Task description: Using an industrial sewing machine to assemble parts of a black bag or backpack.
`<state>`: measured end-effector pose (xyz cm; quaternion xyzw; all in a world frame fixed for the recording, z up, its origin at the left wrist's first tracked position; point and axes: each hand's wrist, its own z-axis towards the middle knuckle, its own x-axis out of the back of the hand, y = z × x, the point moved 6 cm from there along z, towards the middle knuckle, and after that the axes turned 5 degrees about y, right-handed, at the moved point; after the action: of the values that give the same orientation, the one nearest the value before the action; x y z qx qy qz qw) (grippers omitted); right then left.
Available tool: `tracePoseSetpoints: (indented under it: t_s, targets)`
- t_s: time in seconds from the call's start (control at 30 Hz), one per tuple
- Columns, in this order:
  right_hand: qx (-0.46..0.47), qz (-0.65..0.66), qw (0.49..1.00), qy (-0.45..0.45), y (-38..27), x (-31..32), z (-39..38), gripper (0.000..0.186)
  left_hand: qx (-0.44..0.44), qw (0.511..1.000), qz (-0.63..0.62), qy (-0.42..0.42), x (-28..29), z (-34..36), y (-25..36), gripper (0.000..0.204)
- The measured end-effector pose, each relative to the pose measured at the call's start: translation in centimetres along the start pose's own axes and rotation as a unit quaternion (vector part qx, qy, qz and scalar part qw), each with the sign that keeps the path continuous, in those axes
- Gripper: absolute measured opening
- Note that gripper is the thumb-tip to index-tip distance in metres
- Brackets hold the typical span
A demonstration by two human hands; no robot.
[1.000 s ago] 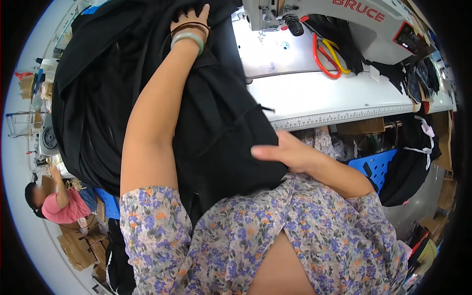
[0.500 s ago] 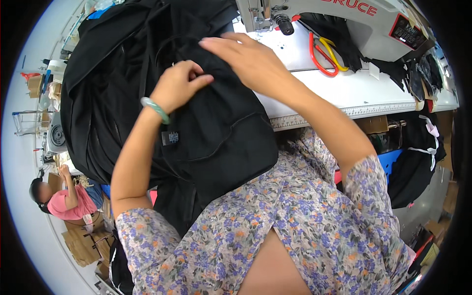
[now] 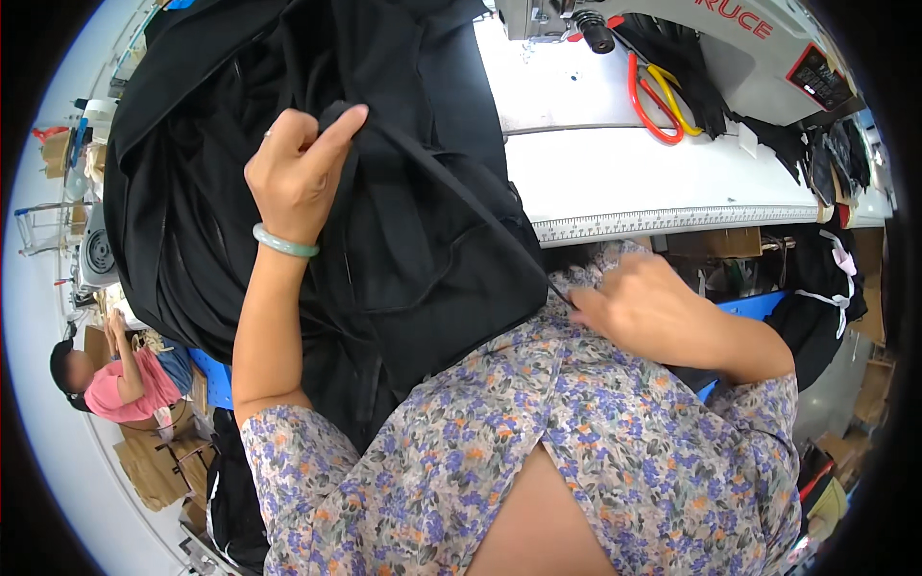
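A large heap of black fabric garments [image 3: 192, 182] lies over the left of the worktable and down toward my lap. My left hand [image 3: 296, 178], with a pale green bangle at its wrist, is closed in a pinch on a narrow black fabric strip [image 3: 459, 190]. From there the strip runs taut, slanting down to the right across the garment. Close to my body at the table's front edge, my right hand [image 3: 639, 309] is closed round the strip's other end. Its fingertips are partly hidden.
A sewing machine [image 3: 687, 53] stands at the back right. Red and yellow handled scissors [image 3: 663, 106] and black scraps [image 3: 773, 144] lie by it. A ruler strip [image 3: 672, 219] edges the white table. Black garments hang at the right. A person in pink [image 3: 125, 379] sits far left.
My right hand has moved from above the fabric down and right toward my body, drawing the black strip out. My left hand has shifted up and left and closed on the strip.
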<state>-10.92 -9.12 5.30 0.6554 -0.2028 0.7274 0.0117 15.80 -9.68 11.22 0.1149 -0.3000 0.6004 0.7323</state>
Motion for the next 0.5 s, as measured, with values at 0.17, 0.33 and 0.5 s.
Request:
tracePoseSetpoints:
  t_s: [0.17,0.33,0.5]
  targets:
    - [-0.046,0.078,0.975,-0.203,2.2,-1.7,-1.2,0.027,0.104,0.977,-0.189,-0.001,-2.8,2.0,1.3,0.027]
    - [-0.123,0.150,0.938,0.288,8.1,3.0,6.8,0.020,0.501,0.668,-0.550,0.000,-6.5,0.4,0.3,0.015]
    - [-0.031,0.453,0.798,0.396,8.6,2.1,14.7,0.023,0.488,0.675,-0.549,0.066,-6.8,1.3,2.1,0.035]
